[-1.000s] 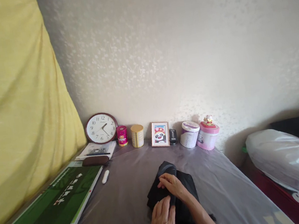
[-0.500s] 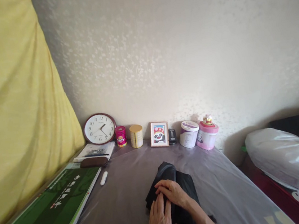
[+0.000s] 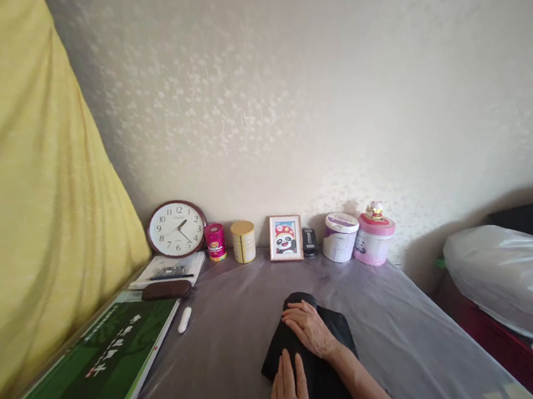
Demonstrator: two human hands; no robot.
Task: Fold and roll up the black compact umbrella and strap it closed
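Note:
A folded piece of black cloth [image 3: 336,330] lies near the front of the table, under both my hands. My right hand [image 3: 309,329] rests flat across its upper part, fingers stretched toward the left. Lower down, my left hand [image 3: 289,391] lies with fingers extended forward on the cloth's near left part. Neither hand grips the cloth; both press or lie on top of it. The cloth's exact kind cannot be made out.
The table [image 3: 228,359] has a glossy grey cover. At left lie a green book [image 3: 75,385], a brown case [image 3: 165,290] and a white stick-like object [image 3: 185,319]. Along the wall stand a clock [image 3: 177,228], a picture frame [image 3: 285,238] and several tubs [image 3: 341,239].
My right hand has slid forward, up to the cloth's far end. My left hand has moved slightly back toward me, so the hands are apart. The cloth looks flatter.

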